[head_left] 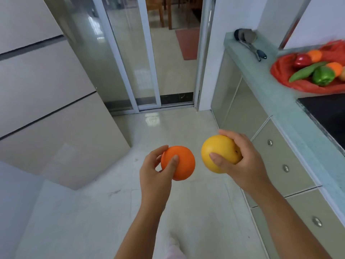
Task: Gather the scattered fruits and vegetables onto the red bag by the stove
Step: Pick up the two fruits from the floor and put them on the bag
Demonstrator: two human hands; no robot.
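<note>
Fingers curled: left hand [155, 171] cups orange [182, 163], right hand [240, 161] cups yellow fruit [217, 152], frame centre; carried, likely bound for red bag [281, 71], upper right.

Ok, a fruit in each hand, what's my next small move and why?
Probably turn right and carry both toward the red bag on the counter: the left hand grips an orange, the right hand a yellow fruit, and the bag lies to the right.
</note>
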